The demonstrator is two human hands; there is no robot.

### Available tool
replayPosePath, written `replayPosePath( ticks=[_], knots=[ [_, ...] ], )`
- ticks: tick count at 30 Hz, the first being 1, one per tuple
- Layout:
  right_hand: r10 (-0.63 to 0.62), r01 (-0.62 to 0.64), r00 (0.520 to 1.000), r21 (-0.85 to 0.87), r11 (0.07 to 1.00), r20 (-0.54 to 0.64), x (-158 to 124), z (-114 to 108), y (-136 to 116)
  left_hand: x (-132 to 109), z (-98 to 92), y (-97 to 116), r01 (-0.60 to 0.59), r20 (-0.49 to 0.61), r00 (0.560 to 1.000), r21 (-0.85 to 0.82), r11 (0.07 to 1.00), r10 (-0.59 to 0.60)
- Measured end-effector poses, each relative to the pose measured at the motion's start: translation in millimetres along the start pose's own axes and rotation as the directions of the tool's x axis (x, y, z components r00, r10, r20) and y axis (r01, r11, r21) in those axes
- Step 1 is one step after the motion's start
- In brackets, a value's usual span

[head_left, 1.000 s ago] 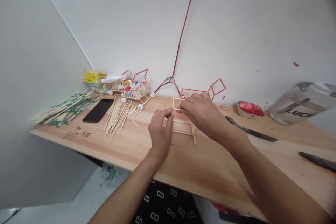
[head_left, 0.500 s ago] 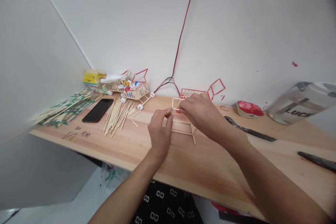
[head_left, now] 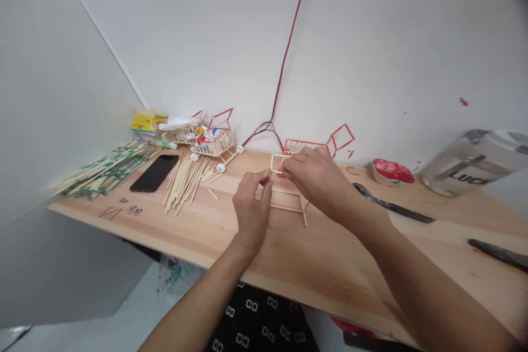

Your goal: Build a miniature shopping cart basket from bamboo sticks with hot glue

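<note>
My left hand (head_left: 252,198) pinches the near left corner of a small frame of thin wooden sticks (head_left: 272,161) between thumb and finger. Bent over the same frame, my right hand (head_left: 309,170) grips its near stick; its fingertips are partly hidden. Just below the hands, a larger frame of bare sticks (head_left: 286,208) rests on the table, its left part behind my left hand; whether the two frames are joined, I cannot tell. Behind my right hand stands a red-painted stick cart (head_left: 340,137) against the wall.
Loose sticks (head_left: 181,184), a black phone (head_left: 154,173) and wrapped sticks (head_left: 111,170) lie left. A stick cart with white wheels (head_left: 214,143) stands behind them. To the right are a red-filled dish (head_left: 392,171), a dark-handled tool (head_left: 391,206) and a clear jar (head_left: 470,162).
</note>
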State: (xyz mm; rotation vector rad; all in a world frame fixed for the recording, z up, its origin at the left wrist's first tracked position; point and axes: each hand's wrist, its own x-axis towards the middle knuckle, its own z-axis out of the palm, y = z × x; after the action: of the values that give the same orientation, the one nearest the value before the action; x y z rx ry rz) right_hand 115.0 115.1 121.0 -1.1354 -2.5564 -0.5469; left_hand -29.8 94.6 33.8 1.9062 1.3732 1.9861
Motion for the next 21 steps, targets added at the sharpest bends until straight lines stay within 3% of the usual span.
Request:
replayPosePath(
  ticks=[21],
  knots=[
    [-0.011,0.011,1.0,-0.014,1.0,-0.013,-0.1,1.8,0.8,0.4,-0.2,1.4,0.016,-0.002,1.0,0.006,1.0,-0.016]
  ],
)
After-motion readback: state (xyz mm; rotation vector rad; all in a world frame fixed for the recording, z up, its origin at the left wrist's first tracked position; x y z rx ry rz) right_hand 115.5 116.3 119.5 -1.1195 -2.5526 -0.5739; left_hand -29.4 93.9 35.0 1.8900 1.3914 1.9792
